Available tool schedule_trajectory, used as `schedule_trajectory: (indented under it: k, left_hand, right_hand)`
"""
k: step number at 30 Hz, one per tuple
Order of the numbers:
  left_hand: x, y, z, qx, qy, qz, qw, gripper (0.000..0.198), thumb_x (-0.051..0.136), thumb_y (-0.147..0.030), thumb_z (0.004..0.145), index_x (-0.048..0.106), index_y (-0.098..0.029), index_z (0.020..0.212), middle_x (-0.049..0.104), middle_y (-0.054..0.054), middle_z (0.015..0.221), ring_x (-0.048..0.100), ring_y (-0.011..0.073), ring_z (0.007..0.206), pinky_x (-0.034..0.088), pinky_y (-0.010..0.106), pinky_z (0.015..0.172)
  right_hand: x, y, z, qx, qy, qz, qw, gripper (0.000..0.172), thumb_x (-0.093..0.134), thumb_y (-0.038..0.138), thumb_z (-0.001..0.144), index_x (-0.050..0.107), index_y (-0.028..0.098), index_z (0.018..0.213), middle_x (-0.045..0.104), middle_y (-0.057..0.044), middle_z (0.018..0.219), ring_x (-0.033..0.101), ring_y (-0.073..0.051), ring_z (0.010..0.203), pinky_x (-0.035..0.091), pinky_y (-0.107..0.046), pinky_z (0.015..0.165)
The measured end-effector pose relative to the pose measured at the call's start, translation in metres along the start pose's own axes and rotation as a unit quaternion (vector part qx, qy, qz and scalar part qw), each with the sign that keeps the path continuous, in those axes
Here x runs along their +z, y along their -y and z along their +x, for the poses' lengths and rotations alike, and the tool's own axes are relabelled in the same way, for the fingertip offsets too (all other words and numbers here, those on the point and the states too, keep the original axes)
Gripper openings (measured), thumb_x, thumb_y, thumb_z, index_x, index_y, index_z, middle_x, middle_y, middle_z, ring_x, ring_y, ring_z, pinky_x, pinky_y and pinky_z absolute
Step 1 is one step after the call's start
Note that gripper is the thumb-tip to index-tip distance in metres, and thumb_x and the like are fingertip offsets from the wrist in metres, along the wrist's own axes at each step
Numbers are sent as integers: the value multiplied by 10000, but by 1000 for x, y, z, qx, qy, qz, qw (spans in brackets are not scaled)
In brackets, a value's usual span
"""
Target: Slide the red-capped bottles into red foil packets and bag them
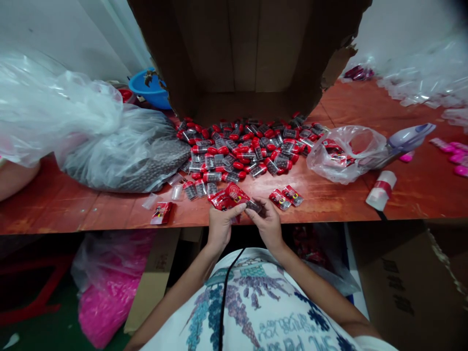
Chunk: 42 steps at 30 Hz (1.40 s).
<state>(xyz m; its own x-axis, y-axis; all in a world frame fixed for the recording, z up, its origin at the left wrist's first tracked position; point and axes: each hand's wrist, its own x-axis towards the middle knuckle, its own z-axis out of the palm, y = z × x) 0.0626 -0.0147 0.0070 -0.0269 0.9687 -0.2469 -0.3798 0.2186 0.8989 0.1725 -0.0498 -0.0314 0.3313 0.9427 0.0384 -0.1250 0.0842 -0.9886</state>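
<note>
In front of me, at the table's near edge, both hands come together on a small red printed packet (236, 193). My left hand (220, 226) is closed, its thumb pressed along the packet's lower side; more red packets (218, 200) lie just behind its fingers. My right hand (267, 222) pinches a small clear container with dark contents (253, 205) at the packet's right end. Whether this container sits inside the packet or against it I cannot tell. Beyond the hands spreads a heap of clear bottles with red caps (237, 151), filled with something dark.
A large cardboard box (241, 58) opens toward me behind the heap. Left are a bag of dark beads (131, 151) and one red packet (161, 213). Right are two packets (286, 197), a plastic bag with red packets (345, 153), a purple-handled scoop (409, 136) and a white roll (380, 191).
</note>
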Motion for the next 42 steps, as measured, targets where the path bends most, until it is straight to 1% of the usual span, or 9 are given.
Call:
schedule_trajectory:
  k: [4, 8, 17, 25, 28, 32, 35, 40, 42]
  left_hand:
    - [1, 0, -2, 10, -3, 8, 1000, 243, 805, -128, 544, 662, -123, 741, 678, 1, 703, 611, 116, 609, 503, 229, 611]
    - [1, 2, -4, 13, -2, 15, 1000, 234, 799, -148, 556, 669, -126, 749, 674, 4, 707, 611, 122, 628, 505, 242, 635]
    - [-10, 8, -2, -25, 5, 5, 1000, 260, 805, -173, 559, 659, -134, 772, 649, -13, 660, 562, 93, 509, 485, 213, 496]
    - [-6, 1, -3, 6, -4, 3, 1000, 251, 803, -187, 550, 626, -133, 718, 617, -21, 614, 517, 76, 465, 412, 178, 420]
    - [-5, -2, -4, 18, 12, 11, 1000, 212, 788, -177, 575, 617, -130, 693, 604, -21, 600, 492, 68, 449, 386, 174, 402]
    - [-5, -3, -5, 24, 17, 4, 1000, 216, 788, -185, 570, 598, -134, 660, 580, -32, 575, 468, 63, 429, 370, 174, 377]
    - [-3, -2, -7, 22, 24, 3, 999, 214, 781, -201, 586, 601, -131, 678, 579, -30, 579, 466, 62, 426, 376, 177, 375]
    - [3, -2, -11, 9, 3, 20, 1000, 220, 777, -212, 604, 633, -128, 748, 625, -9, 661, 519, 77, 495, 407, 178, 408]
    - [4, -3, -11, 3, -11, 28, 1000, 235, 787, -210, 589, 632, -128, 746, 629, -11, 667, 520, 76, 496, 403, 176, 404]
  right_hand:
    - [-3, -3, -2, -66, -9, -86, 994, 245, 664, 281, 790, 610, 232, 1024, 598, -26, 949, 591, -170, 884, 490, -306, 783]
    - [-3, -2, -7, -84, -7, -104, 991, 218, 655, 269, 798, 596, 235, 1006, 586, -20, 929, 586, -163, 857, 485, -296, 745]
    - [-4, 7, 0, 50, 8, 37, 998, 241, 710, 299, 741, 610, 220, 946, 636, 7, 867, 607, -148, 776, 501, -291, 726]
    - [-1, 7, -6, -58, 15, -59, 996, 189, 703, 272, 753, 644, 239, 929, 601, -2, 856, 586, -148, 781, 487, -279, 703]
    - [-1, 8, -6, -1, 18, -20, 1000, 229, 730, 302, 719, 644, 229, 919, 639, -5, 863, 606, -158, 794, 508, -295, 718]
    - [-2, 15, -4, 129, 58, 87, 986, 290, 737, 345, 696, 620, 207, 922, 657, 15, 779, 610, -128, 622, 517, -250, 543]
    - [-1, 17, -3, 164, 68, 123, 976, 291, 720, 355, 715, 601, 198, 928, 647, 28, 721, 600, -115, 549, 491, -228, 481]
    - [3, 9, -5, 43, -3, 18, 999, 202, 682, 311, 766, 608, 217, 929, 632, 7, 846, 605, -140, 757, 504, -273, 685]
    - [2, 9, -5, -5, -1, -40, 999, 191, 651, 302, 797, 627, 226, 970, 623, -11, 910, 593, -158, 844, 491, -297, 765]
